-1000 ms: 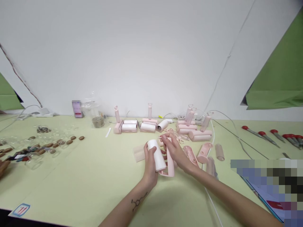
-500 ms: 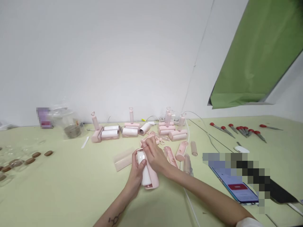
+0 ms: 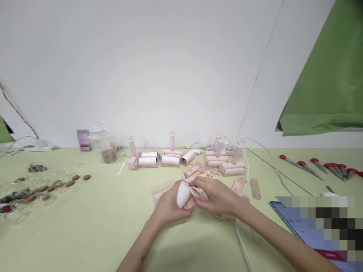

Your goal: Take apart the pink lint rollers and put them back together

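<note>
My left hand point(image 3: 168, 207) is closed round a white lint roll point(image 3: 183, 194), seen end-on, at the middle of the pale green table point(image 3: 93, 226). My right hand point(image 3: 218, 198) grips the pink roller frame point(image 3: 198, 192) that the roll sits against, fingers curled over it. Both hands meet just above the tabletop. Behind them lie loose pink roller parts point(image 3: 198, 170), and further back stand assembled pink lint rollers point(image 3: 147, 160) in a row by the wall.
Red-handled tools point(image 3: 326, 166) lie at the right. A phone point(image 3: 306, 230) rests at the lower right beside a white cable point(image 3: 241, 234). Brown corks and small glass jars point(image 3: 36, 187) spread over the left. A clear cup point(image 3: 109, 145) stands near the wall.
The roll and frame have been tipped from lying lengthwise to pointing end-on at me, and my right hand has closed over the frame. The camera view has swung back left.
</note>
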Motion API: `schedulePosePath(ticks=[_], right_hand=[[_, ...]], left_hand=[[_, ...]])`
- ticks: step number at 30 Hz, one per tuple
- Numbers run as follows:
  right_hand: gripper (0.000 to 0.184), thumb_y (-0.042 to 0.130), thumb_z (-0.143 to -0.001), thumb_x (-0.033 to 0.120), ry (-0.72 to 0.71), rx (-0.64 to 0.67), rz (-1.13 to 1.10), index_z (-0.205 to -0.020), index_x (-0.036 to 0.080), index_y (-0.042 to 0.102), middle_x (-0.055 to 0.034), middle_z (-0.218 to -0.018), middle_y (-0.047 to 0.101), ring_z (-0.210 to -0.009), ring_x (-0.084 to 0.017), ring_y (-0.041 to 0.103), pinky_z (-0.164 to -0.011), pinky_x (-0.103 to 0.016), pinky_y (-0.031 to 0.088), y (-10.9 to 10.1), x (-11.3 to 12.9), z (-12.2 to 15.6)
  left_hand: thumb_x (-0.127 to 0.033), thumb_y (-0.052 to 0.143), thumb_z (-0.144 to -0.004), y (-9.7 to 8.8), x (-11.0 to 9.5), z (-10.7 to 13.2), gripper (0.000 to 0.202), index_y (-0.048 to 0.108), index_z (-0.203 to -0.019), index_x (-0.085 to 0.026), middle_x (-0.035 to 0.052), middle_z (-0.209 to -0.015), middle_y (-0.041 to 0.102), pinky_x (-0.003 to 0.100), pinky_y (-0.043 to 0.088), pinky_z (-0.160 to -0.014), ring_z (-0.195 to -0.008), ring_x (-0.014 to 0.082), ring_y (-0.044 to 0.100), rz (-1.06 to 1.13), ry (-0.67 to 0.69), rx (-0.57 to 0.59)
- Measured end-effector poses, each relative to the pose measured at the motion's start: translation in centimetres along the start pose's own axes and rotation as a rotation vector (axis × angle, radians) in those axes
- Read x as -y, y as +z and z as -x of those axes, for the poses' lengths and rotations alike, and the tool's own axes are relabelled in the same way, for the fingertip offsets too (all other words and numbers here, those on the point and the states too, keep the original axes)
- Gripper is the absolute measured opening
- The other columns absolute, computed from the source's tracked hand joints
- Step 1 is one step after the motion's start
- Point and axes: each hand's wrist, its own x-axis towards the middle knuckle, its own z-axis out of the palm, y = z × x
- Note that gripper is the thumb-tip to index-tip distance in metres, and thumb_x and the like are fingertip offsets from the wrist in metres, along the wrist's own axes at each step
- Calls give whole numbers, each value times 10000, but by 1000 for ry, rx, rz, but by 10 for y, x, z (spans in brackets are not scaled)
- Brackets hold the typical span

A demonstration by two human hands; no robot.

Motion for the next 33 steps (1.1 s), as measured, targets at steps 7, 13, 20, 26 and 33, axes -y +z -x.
schedulePosePath(ticks=[7,13,20,26,33], right_hand=[[63,406,-705,166,-69,131,323,-717,162,468,-72,-744,530,-661,-197,459,-604,-302,349,15,2,11],[97,421,-730,196,-158,210,208,-790,170,493,-94,-796,526,-714,-223,461,-637,-334,356,20,-16,20],[73,428,-726,172,-155,251,151,-763,178,490,-88,-777,531,-709,-218,470,-649,-335,348,19,-20,23],[73,405,-740,184,-190,300,204,-699,163,463,-64,-719,513,-663,-181,454,-641,-310,350,10,-13,17],[62,408,-686,133,-175,295,139,-654,166,450,-48,-690,501,-647,-167,448,-632,-300,356,8,-13,17]], left_hand=[[-364,539,-661,2,-2,4,522,385,-1150,-266,15,-943,614,254,377,-553,-739,222,584,-326,152,81],[-407,589,-642,6,0,7,664,318,-1238,-298,18,-1043,609,270,426,-648,-859,249,595,-268,210,164],[-429,633,-596,7,4,7,724,335,-1247,-316,15,-1049,615,287,437,-647,-859,272,600,-241,191,208],[-350,601,-608,5,1,7,707,332,-1261,-313,26,-1030,621,280,410,-605,-820,279,601,-215,172,202],[-363,612,-597,6,-2,8,667,384,-1221,-299,17,-962,634,245,346,-507,-726,259,604,-217,188,216]])
